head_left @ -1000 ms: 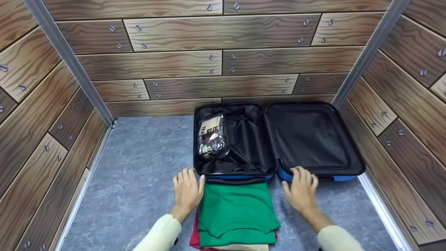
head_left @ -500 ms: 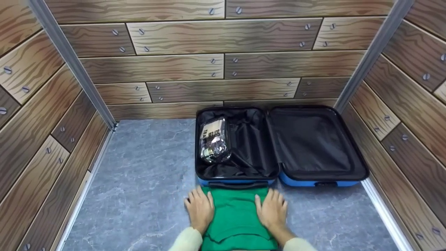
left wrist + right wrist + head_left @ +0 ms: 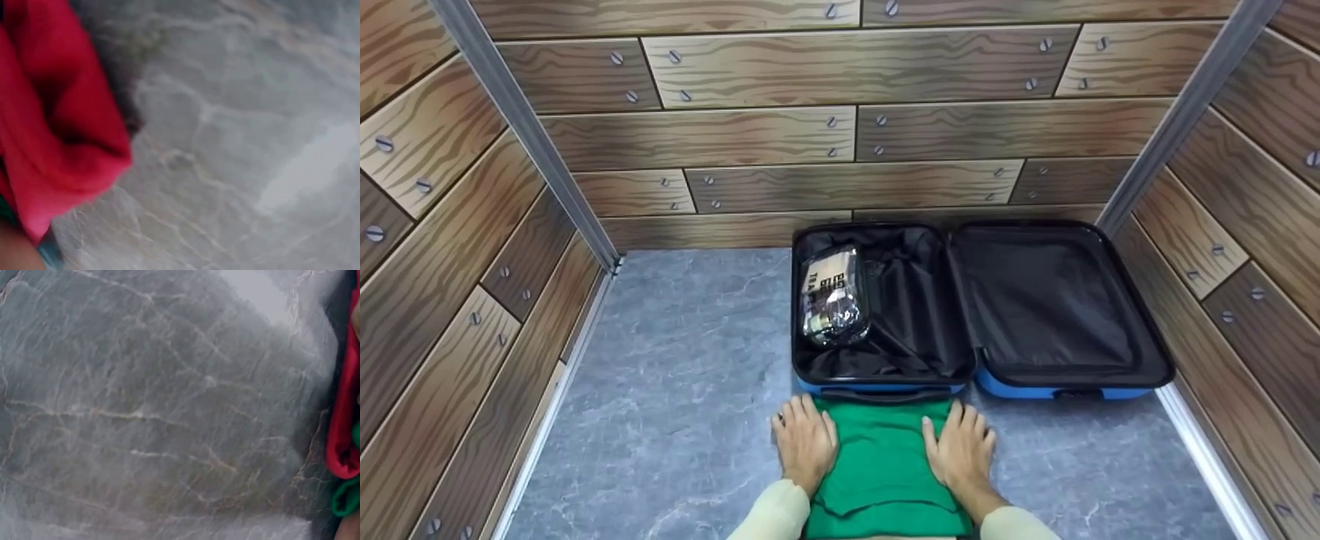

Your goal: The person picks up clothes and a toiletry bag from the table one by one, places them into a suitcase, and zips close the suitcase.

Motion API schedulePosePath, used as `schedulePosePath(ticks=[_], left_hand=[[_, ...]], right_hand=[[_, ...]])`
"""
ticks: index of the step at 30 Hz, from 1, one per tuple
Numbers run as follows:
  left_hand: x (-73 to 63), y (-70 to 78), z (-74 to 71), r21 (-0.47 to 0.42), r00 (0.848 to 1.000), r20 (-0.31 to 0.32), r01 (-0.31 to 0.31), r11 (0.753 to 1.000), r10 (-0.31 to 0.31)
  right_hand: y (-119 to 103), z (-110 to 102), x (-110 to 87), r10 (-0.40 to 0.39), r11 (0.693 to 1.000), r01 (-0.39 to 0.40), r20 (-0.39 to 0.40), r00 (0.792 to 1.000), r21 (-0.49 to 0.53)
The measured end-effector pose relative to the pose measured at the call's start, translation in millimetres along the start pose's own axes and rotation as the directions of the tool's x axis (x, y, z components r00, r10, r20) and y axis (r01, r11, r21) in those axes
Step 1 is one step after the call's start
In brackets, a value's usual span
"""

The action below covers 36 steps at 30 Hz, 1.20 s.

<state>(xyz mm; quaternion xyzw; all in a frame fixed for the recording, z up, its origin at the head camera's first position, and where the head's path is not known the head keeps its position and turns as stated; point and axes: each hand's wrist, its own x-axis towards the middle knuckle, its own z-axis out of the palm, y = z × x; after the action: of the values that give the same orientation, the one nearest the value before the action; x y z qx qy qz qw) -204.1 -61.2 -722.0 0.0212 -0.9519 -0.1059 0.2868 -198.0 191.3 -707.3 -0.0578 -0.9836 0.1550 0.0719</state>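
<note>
Your left hand (image 3: 806, 444) and right hand (image 3: 962, 448) rest along both sides of the folded green cloth (image 3: 885, 457), fingers extended, unclenched. Just beyond, in the open suitcase (image 3: 919, 300), a shiny pouch (image 3: 834, 296) reads "TRA", other letters blurred.

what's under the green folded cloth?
Red cloth shows at the edges in both wrist views, and a beige sliver at the head view's bottom. The green cloth hides the rest; layer count can't be told.
</note>
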Motion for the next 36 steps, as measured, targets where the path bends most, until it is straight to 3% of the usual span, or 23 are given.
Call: schedulePosePath(ticks=[6, 15, 21, 23, 26, 30, 33, 36], left_hand=[[2.1, 0.4, -2.8, 0.041, 1.000, -0.011, -0.025, 0.999, 0.025], [8.6, 1.0, -4.5, 0.088, 0.987, -0.037, -0.154, 0.984, 0.158], [10.1, 2.5, -5.0, 0.057, 0.967, -0.143, -0.203, 0.977, 0.209], [12.0, 1.3, -8.5, 0.050, 0.956, -0.181, -0.225, 0.973, 0.231], [15.4, 0.1, -15.4, 0.070, 0.930, -0.195, -0.303, 0.950, 0.311], [19.1, -1.7, -28.0, 0.109, 0.884, -0.132, -0.437, 0.893, 0.448], [20.9, -2.6, -38.7, 0.121, 0.856, -0.078, -0.502, 0.857, 0.512], [21.8, -3.6, -47.4, 0.115, 0.822, -0.089, -0.552, 0.826, 0.562]], right_hand=[[-1, -1, 0.7, -0.007, 1.000, 0.007, -0.015, 1.000, 0.002], [-1, 0, 0.3, -0.030, 0.999, 0.031, -0.073, 0.997, 0.013], [0, 0, -0.4, -0.038, 0.999, 0.039, -0.098, 0.994, 0.010], [-1, 0, 0.1, -0.048, 0.999, 0.049, -0.095, 0.994, 0.010], [0, -1, 1.3, -0.053, 0.998, 0.054, -0.093, 0.994, 0.010], [2, -4, 1.7, -0.040, 0.999, 0.041, -0.082, 0.996, 0.008], [2, -5, 0.4, -0.034, 0.999, 0.036, -0.094, 0.995, 0.025], [0, -5, -1.9, -0.046, 0.997, 0.055, -0.141, 0.989, 0.059]])
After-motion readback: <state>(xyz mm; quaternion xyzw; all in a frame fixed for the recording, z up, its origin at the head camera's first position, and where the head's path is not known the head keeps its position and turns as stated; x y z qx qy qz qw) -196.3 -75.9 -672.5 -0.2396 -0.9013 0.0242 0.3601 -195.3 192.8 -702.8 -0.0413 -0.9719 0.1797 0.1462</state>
